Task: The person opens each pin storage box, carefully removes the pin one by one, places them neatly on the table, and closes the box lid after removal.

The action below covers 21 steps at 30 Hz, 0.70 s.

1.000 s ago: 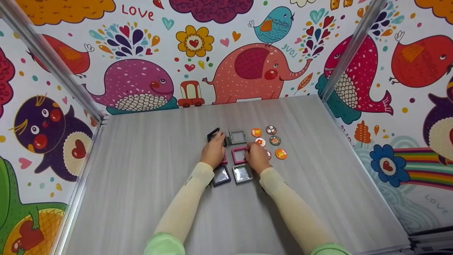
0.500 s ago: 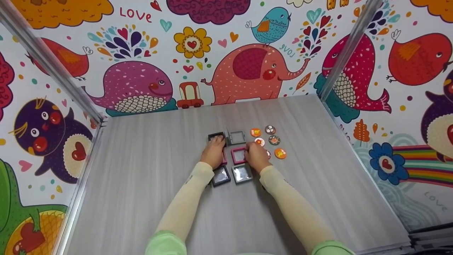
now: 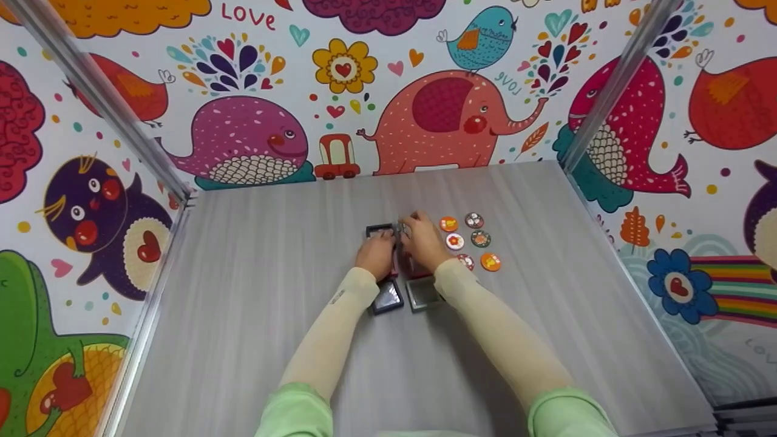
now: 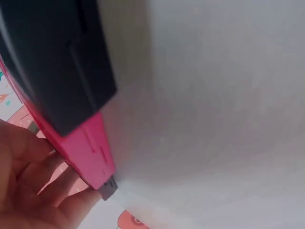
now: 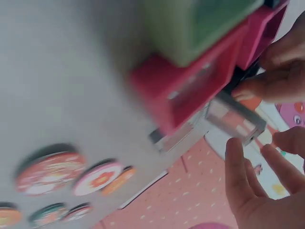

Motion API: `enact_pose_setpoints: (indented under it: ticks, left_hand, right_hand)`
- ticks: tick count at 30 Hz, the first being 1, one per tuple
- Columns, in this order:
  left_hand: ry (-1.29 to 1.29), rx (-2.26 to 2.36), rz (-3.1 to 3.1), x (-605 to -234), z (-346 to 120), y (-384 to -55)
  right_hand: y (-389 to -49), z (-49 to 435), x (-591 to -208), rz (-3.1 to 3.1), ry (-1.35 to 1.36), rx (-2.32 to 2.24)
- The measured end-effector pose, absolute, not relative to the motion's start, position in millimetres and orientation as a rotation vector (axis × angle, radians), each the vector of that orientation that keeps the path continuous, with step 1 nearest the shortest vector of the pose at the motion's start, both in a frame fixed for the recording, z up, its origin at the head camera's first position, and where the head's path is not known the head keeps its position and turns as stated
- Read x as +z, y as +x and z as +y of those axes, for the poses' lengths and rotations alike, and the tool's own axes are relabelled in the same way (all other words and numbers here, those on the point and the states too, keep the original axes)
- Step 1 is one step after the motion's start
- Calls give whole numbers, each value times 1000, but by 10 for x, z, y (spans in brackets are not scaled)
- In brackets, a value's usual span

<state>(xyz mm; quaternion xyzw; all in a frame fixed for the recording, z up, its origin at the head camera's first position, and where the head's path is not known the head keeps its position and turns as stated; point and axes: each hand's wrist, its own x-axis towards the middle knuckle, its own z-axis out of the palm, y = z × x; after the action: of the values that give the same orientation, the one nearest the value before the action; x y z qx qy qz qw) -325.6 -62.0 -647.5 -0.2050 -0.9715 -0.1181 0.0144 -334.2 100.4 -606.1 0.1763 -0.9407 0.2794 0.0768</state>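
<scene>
In the head view my left hand [image 3: 376, 254] lies over the back-left black square box [image 3: 380, 228], fingertips and thumb gripping its edges. Below that hand in the left wrist view are a pink box [image 4: 90, 150] and a nearer dark box [image 4: 57, 71]. My right hand [image 3: 426, 240] is at the back-right grey box. In the right wrist view its thumb and fingers [image 5: 233, 152] pinch a grey square lid [image 5: 237, 117] with a clear pane, tilted up from the table. Beside it a pink box [image 5: 157, 88] stands, partly covered by my hand in the head view.
Two boxes with panes, one dark [image 3: 387, 296] and one grey [image 3: 422, 294], are nearest me. To the right lie several round badges [image 3: 481, 238], some orange [image 3: 490, 261]. Cartoon-printed walls [image 3: 437, 127] enclose the back and sides of the grey wood-grain table [image 3: 255, 291].
My left hand lowered the black box's raised part, then stayed over that box. My right hand left the pink box's right edge and moved back and left to the grey box. The head view shifted slightly.
</scene>
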Motion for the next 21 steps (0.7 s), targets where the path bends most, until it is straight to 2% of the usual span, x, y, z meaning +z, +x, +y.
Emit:
enact_pose_setpoints:
  ticks: [6,18,21]
  left_hand:
    - [-578,-402,-2994,-6488,-617,-3261]
    - [-510,-416,-3061,-6443,-558,-3250]
    - [-489,-445,-3072,-6455,-569,-3244]
  right_hand:
    - [-3576,769,-6031,-2931,446,765]
    - [-3695,1077,-6106,-2887,36,1207]
    - [-3670,1132,-6185,-2888,67,1141]
